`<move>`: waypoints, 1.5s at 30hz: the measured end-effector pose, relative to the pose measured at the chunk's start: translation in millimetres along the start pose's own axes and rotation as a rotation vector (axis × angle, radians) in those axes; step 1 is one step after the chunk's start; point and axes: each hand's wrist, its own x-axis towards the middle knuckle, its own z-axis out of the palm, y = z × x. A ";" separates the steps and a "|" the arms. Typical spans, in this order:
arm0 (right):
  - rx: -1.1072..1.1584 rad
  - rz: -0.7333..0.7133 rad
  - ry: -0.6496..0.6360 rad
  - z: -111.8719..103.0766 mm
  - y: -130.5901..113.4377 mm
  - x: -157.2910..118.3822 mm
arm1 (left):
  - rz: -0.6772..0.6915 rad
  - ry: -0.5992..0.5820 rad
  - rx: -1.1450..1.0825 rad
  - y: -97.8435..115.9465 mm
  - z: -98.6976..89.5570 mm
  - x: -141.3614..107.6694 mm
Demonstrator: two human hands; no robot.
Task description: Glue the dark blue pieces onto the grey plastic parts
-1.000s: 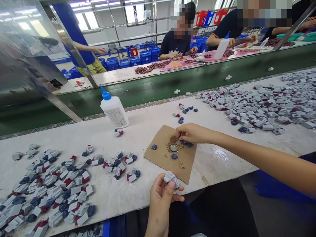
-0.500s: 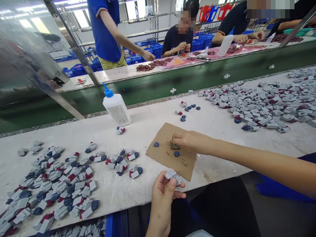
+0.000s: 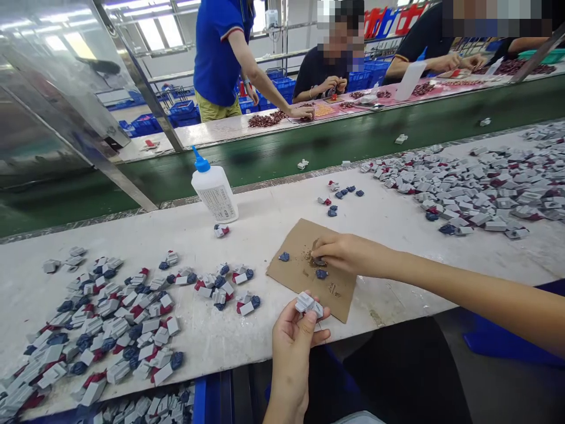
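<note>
Since a second ago, the right hand has moved from the right side of the brown cardboard sheet to its middle, fingertips drawn together at a small round metal dish, beside a dark blue moulded piece; whether they grip anything I cannot tell. The left hand still pinches a pale grey moulded block by the near edge of the white table. I cannot read the small label on the white plastic bottle; tabletop shows between bottle and cardboard
</note>
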 end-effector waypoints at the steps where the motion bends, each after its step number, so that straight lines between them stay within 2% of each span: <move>1: 0.055 0.018 0.027 -4.1 -3.3 -2.3 | 0.006 0.010 -0.006 1.2 0.7 0.8; 4: 0.301 0.126 0.089 -16.3 -19.3 -12.0 | 0.048 0.045 -0.033 2.1 2.5 5.2; 7: 0.514 0.189 0.074 -22.9 -40.6 -22.5 | 0.107 0.086 -0.071 -1.2 4.0 9.3; 9: 0.565 0.163 0.077 -23.3 -53.4 -27.7 | 0.134 0.103 -0.091 -3.9 5.3 10.2; 13: 0.518 0.075 0.143 -19.5 -67.8 -32.4 | 0.174 0.110 -0.113 -5.6 8.1 8.4; 20: 0.457 0.085 0.127 -21.6 -75.6 -33.4 | 0.216 0.119 -0.110 -4.3 8.3 7.0; 23: 0.494 0.090 0.111 -22.0 -77.1 -32.4 | 0.249 0.084 -0.058 -3.9 6.4 6.6; 28: 0.621 0.060 0.116 -10.4 -70.8 -30.7 | 0.300 0.019 -0.010 -4.4 2.7 5.5; 33: 0.934 0.146 0.141 12.3 -64.3 -33.5 | 0.324 0.015 0.043 -9.3 2.4 8.4; 35: 0.940 0.152 0.152 18.1 -64.3 -33.0 | 0.329 0.017 0.092 -10.4 -1.0 9.9; 38: 0.733 0.047 0.100 17.5 -62.4 -20.5 | 0.398 0.052 0.306 -4.9 -17.6 12.7; 40: 0.607 -0.049 0.053 10.7 -55.7 0.4 | 0.579 0.135 0.621 5.0 -35.4 16.1; 41: 0.574 -0.050 0.072 6.0 -49.9 14.9 | 0.698 0.207 0.801 11.1 -44.5 18.2; 43: 0.551 0.049 0.192 -3.4 -33.2 50.3 | 0.915 0.373 1.099 22.8 -59.0 23.4; 45: 0.554 0.177 0.283 -8.9 -12.5 89.9 | 1.053 0.507 1.239 30.7 -65.9 29.6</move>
